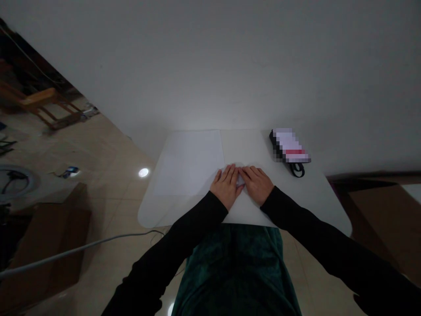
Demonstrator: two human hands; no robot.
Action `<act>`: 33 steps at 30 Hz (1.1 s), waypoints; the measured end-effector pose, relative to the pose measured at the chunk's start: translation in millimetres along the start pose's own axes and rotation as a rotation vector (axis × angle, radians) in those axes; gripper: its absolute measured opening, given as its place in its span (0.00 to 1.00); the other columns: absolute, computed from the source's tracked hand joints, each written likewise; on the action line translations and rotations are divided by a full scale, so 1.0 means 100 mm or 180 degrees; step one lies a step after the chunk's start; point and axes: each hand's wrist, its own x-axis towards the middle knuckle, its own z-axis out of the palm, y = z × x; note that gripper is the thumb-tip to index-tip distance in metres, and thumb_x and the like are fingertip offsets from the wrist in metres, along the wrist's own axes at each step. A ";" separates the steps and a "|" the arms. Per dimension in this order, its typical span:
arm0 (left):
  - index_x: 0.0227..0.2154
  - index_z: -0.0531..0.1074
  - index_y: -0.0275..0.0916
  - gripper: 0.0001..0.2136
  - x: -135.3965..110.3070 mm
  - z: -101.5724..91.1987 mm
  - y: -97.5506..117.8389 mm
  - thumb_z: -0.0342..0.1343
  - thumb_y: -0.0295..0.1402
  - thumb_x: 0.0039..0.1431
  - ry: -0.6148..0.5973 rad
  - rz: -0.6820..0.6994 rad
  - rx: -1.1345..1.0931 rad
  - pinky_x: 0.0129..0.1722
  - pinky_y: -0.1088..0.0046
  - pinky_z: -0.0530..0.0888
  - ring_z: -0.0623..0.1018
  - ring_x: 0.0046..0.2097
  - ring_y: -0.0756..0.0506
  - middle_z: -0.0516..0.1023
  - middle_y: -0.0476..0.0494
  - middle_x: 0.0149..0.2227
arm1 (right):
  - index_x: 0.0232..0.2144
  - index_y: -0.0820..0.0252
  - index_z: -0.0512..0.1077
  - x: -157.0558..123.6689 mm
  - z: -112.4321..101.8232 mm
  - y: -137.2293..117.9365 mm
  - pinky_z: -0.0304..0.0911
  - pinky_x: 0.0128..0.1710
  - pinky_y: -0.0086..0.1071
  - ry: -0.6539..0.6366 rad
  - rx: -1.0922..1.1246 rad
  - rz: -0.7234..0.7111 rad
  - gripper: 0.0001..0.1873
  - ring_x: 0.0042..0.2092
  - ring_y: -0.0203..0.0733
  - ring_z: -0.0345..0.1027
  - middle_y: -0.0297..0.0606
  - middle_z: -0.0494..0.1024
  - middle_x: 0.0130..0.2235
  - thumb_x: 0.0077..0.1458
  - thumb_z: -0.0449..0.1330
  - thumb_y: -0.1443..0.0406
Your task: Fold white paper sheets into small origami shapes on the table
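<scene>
My left hand (226, 186) and my right hand (257, 183) lie flat side by side on a white sheet of paper (241, 206) near the front edge of a white table (315, 197). The fingers of both hands are stretched out and point away from me, pressing down on the paper, whose top part looks folded under them. The fingertips nearly touch in the middle. Both arms wear black sleeves. A second, larger white sheet (190, 162) lies flat on the left half of the table, just beyond my left hand.
A dark box with a blurred label (289, 147) and a black cord loop (297, 170) sit at the table's far right. A plain wall stands behind. A brown cardboard box (49, 237), a grey cable (66, 252) and wooden furniture (42, 103) are on the tiled floor at left.
</scene>
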 end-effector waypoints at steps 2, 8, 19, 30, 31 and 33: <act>0.63 0.61 0.31 0.26 -0.01 -0.01 0.03 0.42 0.42 0.68 -0.0048 -0.0091 0.0049 0.64 0.54 0.63 0.63 0.66 0.40 0.60 0.35 0.65 | 0.52 0.73 0.71 -0.01 0.00 0.00 0.59 0.49 0.41 0.0127 -0.0036 -0.0048 0.19 0.48 0.50 0.66 0.50 0.77 0.48 0.59 0.53 0.72; 0.61 0.62 0.23 0.31 -0.06 -0.04 0.10 0.43 0.46 0.66 -0.0059 -0.0460 0.0215 0.63 0.52 0.63 0.65 0.65 0.35 0.61 0.26 0.64 | 0.49 0.71 0.73 -0.07 -0.02 0.04 0.56 0.50 0.40 0.0372 -0.0197 0.0162 0.17 0.45 0.48 0.67 0.47 0.79 0.44 0.59 0.52 0.73; 0.54 0.69 0.18 0.38 0.06 -0.22 0.16 0.46 0.55 0.61 -0.0214 -0.0558 0.0485 0.66 0.48 0.56 0.66 0.63 0.28 0.67 0.17 0.59 | 0.41 0.73 0.76 -0.13 -0.07 0.11 0.56 0.43 0.39 0.0511 -0.0675 0.0354 0.14 0.41 0.49 0.65 0.46 0.78 0.37 0.54 0.56 0.72; 0.59 0.63 0.18 0.32 0.23 -0.23 0.42 0.43 0.46 0.65 -0.0666 -0.0071 0.0236 0.61 0.56 0.65 0.69 0.62 0.33 0.66 0.22 0.61 | 0.44 0.72 0.76 -0.18 -0.05 0.21 0.55 0.40 0.38 0.0297 -0.0438 0.0310 0.14 0.43 0.48 0.64 0.47 0.78 0.40 0.57 0.56 0.72; 0.58 0.63 0.16 0.34 0.21 -0.24 0.40 0.43 0.47 0.65 -0.0670 -0.0143 0.0370 0.61 0.56 0.65 0.70 0.61 0.32 0.67 0.20 0.60 | 0.44 0.72 0.76 -0.18 -0.05 0.20 0.55 0.40 0.38 0.0306 -0.0444 0.0333 0.14 0.42 0.48 0.64 0.47 0.78 0.39 0.57 0.56 0.73; 0.57 0.64 0.13 0.35 0.17 -0.27 0.34 0.43 0.49 0.65 -0.0688 -0.0289 0.0688 0.62 0.55 0.63 0.72 0.59 0.32 0.68 0.16 0.57 | 0.43 0.71 0.76 -0.17 -0.06 0.20 0.55 0.40 0.38 0.0362 -0.0457 0.0362 0.14 0.42 0.47 0.64 0.45 0.79 0.38 0.56 0.56 0.73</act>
